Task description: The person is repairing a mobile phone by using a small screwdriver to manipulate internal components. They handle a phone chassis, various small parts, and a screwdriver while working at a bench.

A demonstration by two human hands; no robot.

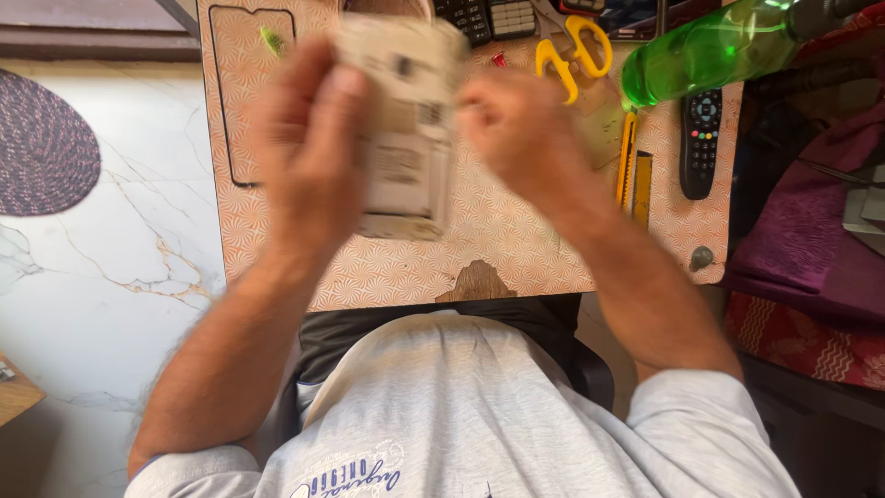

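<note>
At the far left a round woven mat [41,143] lies on the pale marble floor [111,267], well apart from the table. The small table [516,258] has an orange patterned top, and a thin black rectangular outline [221,101] lies flat on its left part with a small green bit [273,41] near its far edge.

The left hand [309,152] is raised over the table, blurred, its fingers wrapped around the left side of a worn beige box [406,124] and grasping it. The box is upright, held above the middle of the table top, between the two hands, with dark printed patches on the face turned to the camera.

The right hand [521,134] is just beside the box's right edge, its fingers curled in towards the palm; whether they pinch the box or only touch it cannot be told through the blur.

Farther right, yellow-handled scissors [572,51] lie at the far side of the table near a calculator [489,18]. A yellow utility knife [628,157] lies lengthwise beside the right forearm. A green plastic bottle [710,51] lies tilted across the far right corner, and a black remote control [701,138] rests near it. Purple cloth [811,231] is piled at the far right, off the table
</note>
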